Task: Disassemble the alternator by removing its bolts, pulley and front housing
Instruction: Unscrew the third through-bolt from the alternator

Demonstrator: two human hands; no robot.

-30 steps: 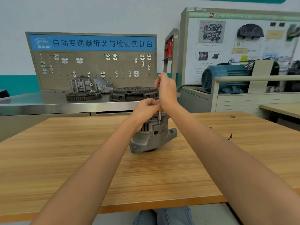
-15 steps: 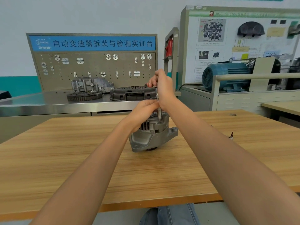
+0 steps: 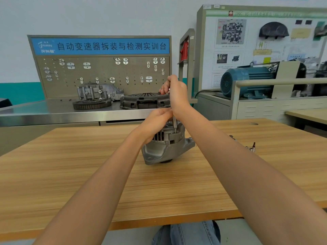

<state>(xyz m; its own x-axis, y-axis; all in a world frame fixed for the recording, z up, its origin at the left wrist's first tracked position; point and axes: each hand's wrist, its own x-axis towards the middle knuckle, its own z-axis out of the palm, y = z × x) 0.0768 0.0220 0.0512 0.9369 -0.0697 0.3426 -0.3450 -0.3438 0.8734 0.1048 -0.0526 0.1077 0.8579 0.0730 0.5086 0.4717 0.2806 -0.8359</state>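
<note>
Wooden table in a workshop, alternator sat mid-table. Driver tool is stood upright on its top, handle wrapped by the right hand, shaft pinched by left hand fingers. Spare bits are left off to the right.

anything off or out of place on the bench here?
Nothing stands out. The alternator sits stable on the wooden table, looking intact. The right hand grips a driver upright on its top, left hand steadying the shaft. A few small bits lie loose to the right.
</note>
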